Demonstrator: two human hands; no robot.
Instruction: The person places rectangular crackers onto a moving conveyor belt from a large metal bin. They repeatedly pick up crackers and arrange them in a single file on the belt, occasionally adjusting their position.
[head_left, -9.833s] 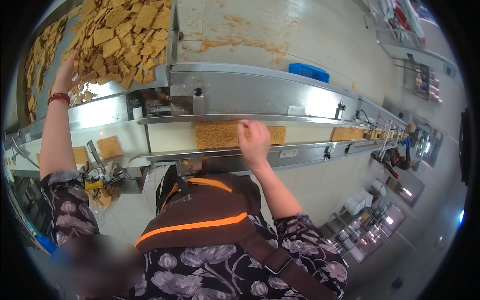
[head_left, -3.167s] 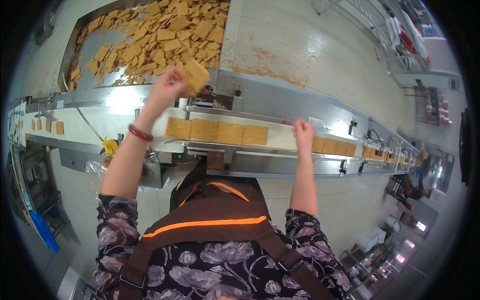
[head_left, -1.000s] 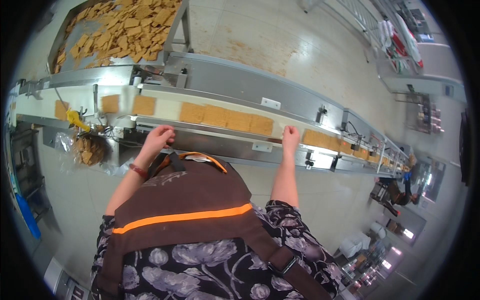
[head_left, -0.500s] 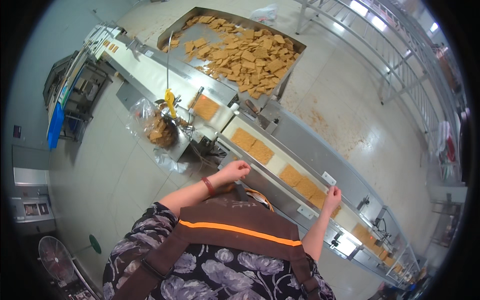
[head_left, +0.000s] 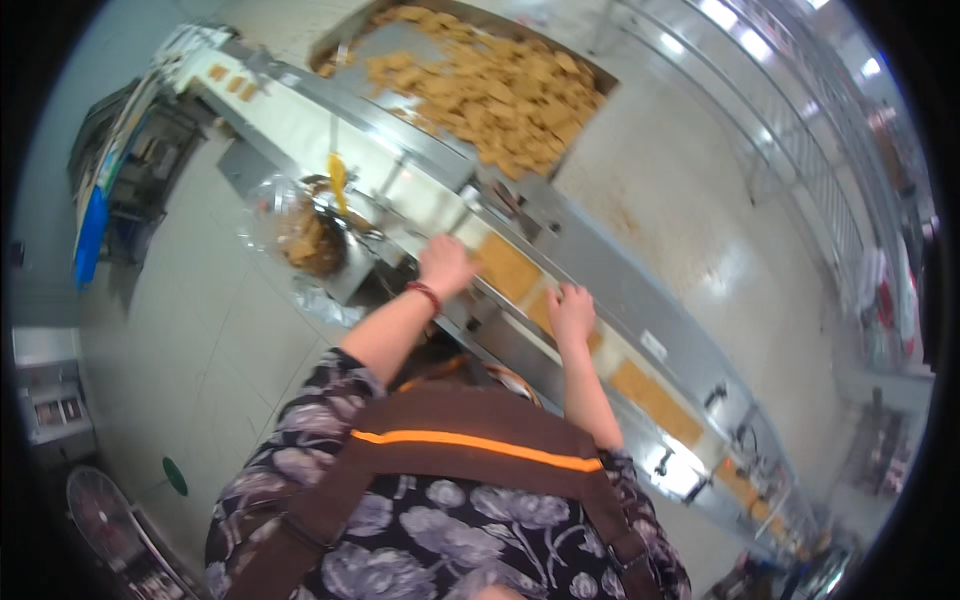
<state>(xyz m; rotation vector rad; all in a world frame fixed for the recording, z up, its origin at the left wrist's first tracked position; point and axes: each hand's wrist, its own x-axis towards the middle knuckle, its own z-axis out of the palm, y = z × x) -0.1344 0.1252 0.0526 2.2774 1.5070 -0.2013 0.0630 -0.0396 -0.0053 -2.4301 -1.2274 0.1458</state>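
My left hand reaches over the near rail of a conveyor, at the left end of a flat golden-brown biscuit-like slab. Motion smears its bent fingers, so their hold is unclear. Above the belt, my right hand is closed, its fingers curled down beside a second golden slab that it partly covers. Whatever lies under those fingertips is hidden. Farther right along the white conveyor belt lies a longer row of joined slabs.
Beyond the conveyor stands a large metal tray heaped with broken pieces. A clear plastic bag of scraps sits left of the line, near a yellow-handled tool. A metal rail frame rises at the far right.
Both hands have moved left and farther out over the conveyor, the right one from the row's far edge. The slabs on the belt have shifted right, and the view has tilted slightly.
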